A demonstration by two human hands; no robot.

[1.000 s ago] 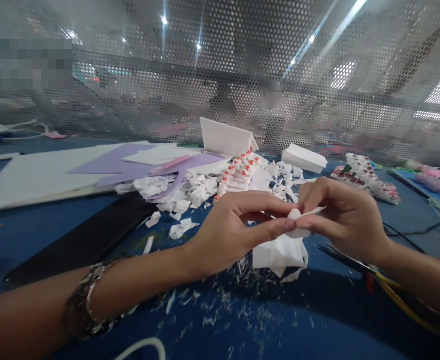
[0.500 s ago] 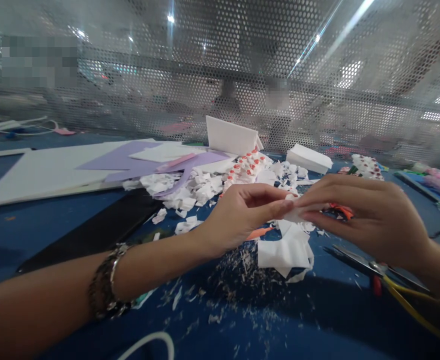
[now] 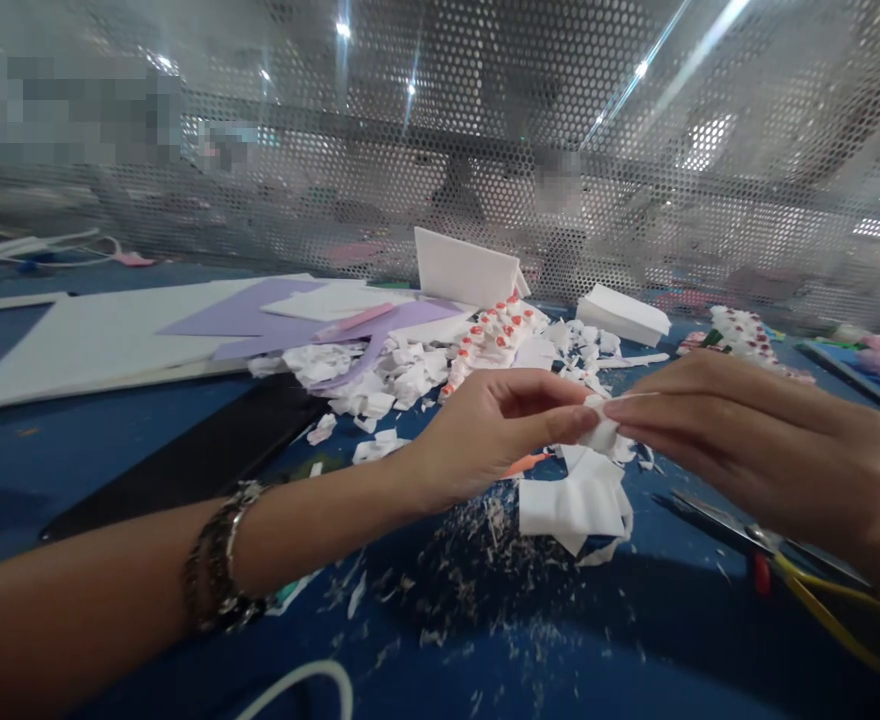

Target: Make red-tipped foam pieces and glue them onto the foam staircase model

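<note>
Between my two hands, above the table, is a small white piece (image 3: 603,428), looking like foam sheet or paper. My left hand (image 3: 496,425) pinches its left side with thumb and fingers. From the right, my right hand (image 3: 766,430) grips its other side, fingers pressed together. Below lie white cut sheets (image 3: 571,505), and an orange pointed thing (image 3: 528,464) shows partly behind my left hand. Scissors with yellow handles (image 3: 766,540) rest under my right hand, partly covered by it. Past my hands stands a white cluster with red tips (image 3: 496,335).
White scraps (image 3: 410,375) are heaped left of centre. Purple sheets (image 3: 241,310) lie on large white boards (image 3: 95,335), beside a black flat object (image 3: 192,460). Two white blocks (image 3: 624,315) (image 3: 466,265) stand near the perforated metal screen (image 3: 380,180). Fine shavings (image 3: 485,570) cover the front.
My right hand has turned, its fingers closing more together on the white piece. The piece sits slightly further right and looks more bunched. My left hand keeps its pinch.
</note>
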